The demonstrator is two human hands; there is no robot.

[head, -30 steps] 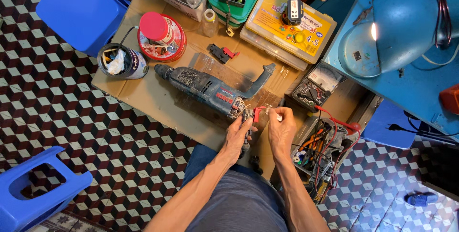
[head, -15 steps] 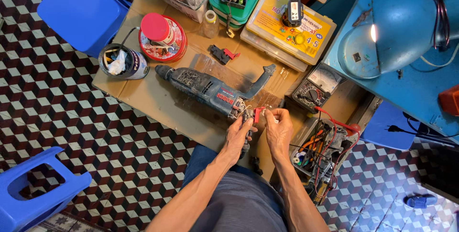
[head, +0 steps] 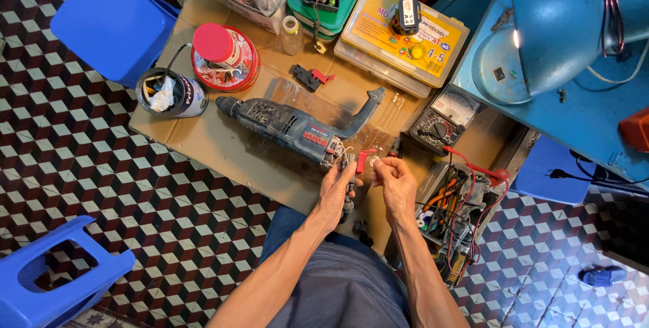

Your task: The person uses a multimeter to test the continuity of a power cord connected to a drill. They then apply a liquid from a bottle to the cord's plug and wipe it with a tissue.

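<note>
blue drill (head: 297, 127) mid-cardboard (head: 203, 145), hands at near edge

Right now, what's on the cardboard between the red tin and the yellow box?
In the head view, a small black and red part lies between the red tin and the yellow box.

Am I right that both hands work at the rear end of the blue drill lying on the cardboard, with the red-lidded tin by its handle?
Not quite: the head view shows the red-lidded tin near the blue drill's nose, not its handle. Left hand and right hand do work at its rear end.
</note>
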